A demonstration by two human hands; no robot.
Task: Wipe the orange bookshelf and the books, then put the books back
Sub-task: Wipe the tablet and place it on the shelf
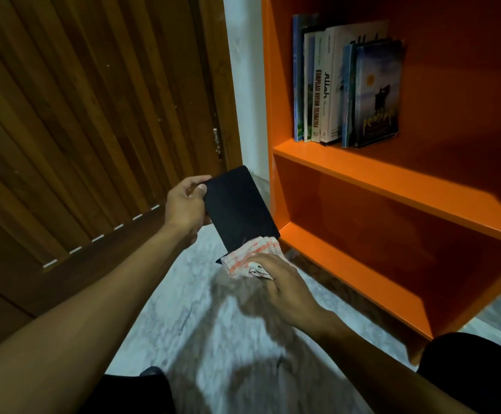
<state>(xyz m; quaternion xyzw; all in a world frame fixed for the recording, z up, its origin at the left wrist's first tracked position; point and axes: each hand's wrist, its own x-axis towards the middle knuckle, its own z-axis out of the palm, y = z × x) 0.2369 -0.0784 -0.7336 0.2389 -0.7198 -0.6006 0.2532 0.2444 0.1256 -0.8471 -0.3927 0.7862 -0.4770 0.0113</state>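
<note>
My left hand [187,205] grips a black book [238,209] by its upper left edge, holding it tilted in the air in front of the orange bookshelf [392,186]. My right hand [285,282] presses a white and orange checked cloth [250,256] against the book's lower edge. Several books [347,85] stand upright at the left end of the upper shelf. The lower compartment of the shelf holds nothing.
A brown slatted wooden door [78,130] stands to the left, with a strip of white wall [243,85] between it and the shelf. A grey marbled floor [213,324] lies below my arms. My dark-clothed knees show at the bottom edge.
</note>
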